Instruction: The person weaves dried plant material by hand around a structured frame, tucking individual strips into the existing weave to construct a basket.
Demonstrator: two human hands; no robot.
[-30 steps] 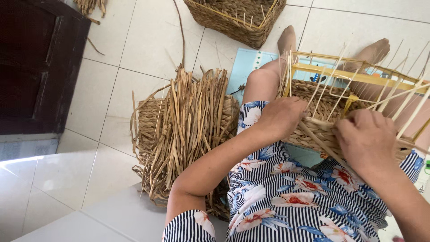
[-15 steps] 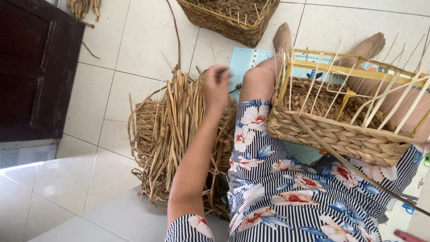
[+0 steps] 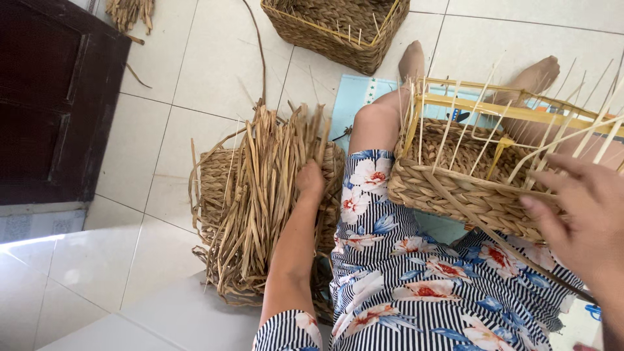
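A half-woven straw basket (image 3: 455, 188) with upright yellow stakes rests on my lap. My right hand (image 3: 578, 208) lies against its near right wall, fingers spread, touching a long strand that trails down over my dress. My left hand (image 3: 311, 181) reaches down to the left into a bundle of dried straw strands (image 3: 260, 195). That bundle lies on top of a woven basket (image 3: 214, 182) on the floor. Whether the left fingers have closed on a strand is hidden by the straw.
A finished woven basket (image 3: 338, 26) stands on the tiled floor at the top. A dark wooden cabinet (image 3: 45, 97) fills the left side. A light blue mat (image 3: 354, 104) lies under my legs. More straw (image 3: 130, 13) lies at the top left.
My left hand left the lap basket and moved left and down into the straw bundle. My right hand stayed by the basket's right side.
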